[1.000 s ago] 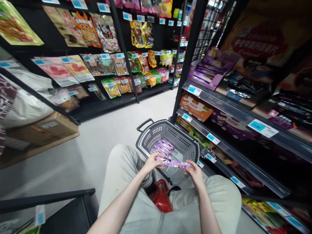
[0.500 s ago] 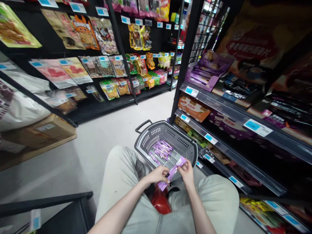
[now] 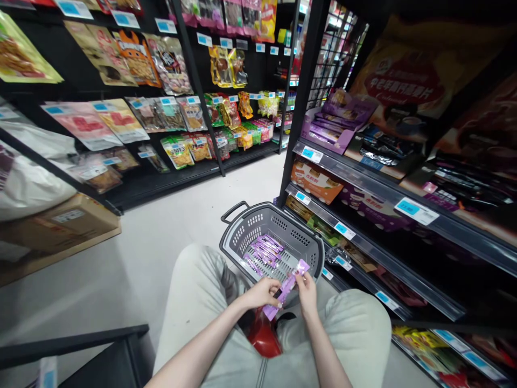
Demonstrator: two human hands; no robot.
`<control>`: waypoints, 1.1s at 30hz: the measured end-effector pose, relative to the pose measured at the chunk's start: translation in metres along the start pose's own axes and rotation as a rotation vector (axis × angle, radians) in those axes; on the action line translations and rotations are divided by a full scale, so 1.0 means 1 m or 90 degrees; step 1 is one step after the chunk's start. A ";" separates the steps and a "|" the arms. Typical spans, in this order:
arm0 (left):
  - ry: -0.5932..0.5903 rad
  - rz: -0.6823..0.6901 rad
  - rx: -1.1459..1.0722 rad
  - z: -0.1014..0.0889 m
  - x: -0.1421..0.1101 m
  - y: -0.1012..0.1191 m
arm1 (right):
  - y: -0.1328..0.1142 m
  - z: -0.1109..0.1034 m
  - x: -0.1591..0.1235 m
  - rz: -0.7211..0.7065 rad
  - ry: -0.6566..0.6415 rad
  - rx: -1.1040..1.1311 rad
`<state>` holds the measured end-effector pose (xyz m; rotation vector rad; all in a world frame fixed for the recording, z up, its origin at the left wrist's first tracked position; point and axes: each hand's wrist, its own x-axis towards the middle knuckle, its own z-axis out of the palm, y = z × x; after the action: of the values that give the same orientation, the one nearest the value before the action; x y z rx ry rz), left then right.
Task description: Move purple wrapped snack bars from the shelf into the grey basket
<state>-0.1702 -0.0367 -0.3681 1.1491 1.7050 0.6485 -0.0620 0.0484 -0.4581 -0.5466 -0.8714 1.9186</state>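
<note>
Between my hands is a long purple snack packet (image 3: 287, 288), tilted over the near rim of a grey shopping basket (image 3: 278, 221). My left hand (image 3: 262, 294) pinches its lower part, and my right hand (image 3: 306, 288) grips it close to the upper end. Inside the basket lie several more slim purple packets (image 3: 266, 250), grouped on the slotted floor. The basket stands on the floor just beyond my knees, its dark handle (image 3: 234, 211) sticking out at the far left.
Close on my right rises a shelf rack with a purple display box (image 3: 329, 129) of packets and an orange box (image 3: 317, 180). Bagged snacks hang on the rack across the aisle. At left, a cardboard box (image 3: 60, 223) sits under a white bag (image 3: 36, 178). Something red (image 3: 264, 337) is between my legs.
My right hand has shifted slightly along the packet, fingers now a little lower on its upper end. The whole view has moved a little; the basket's contents look the same.
</note>
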 end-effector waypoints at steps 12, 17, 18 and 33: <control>0.062 -0.012 -0.080 -0.012 -0.001 0.005 | -0.007 -0.037 0.018 -0.007 0.170 0.062; 0.249 0.021 -0.173 -0.026 0.004 0.005 | -0.014 -0.046 0.018 0.014 0.174 0.053; 0.280 0.030 -0.186 -0.028 0.005 0.005 | -0.017 -0.047 0.018 0.037 0.149 0.035; 0.352 -0.074 0.109 -0.038 0.008 -0.008 | -0.046 -0.063 0.015 0.108 0.077 -0.378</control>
<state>-0.2090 -0.0297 -0.3623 1.0328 2.3147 0.8095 -0.0003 0.0980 -0.4649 -1.1055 -1.3556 1.7367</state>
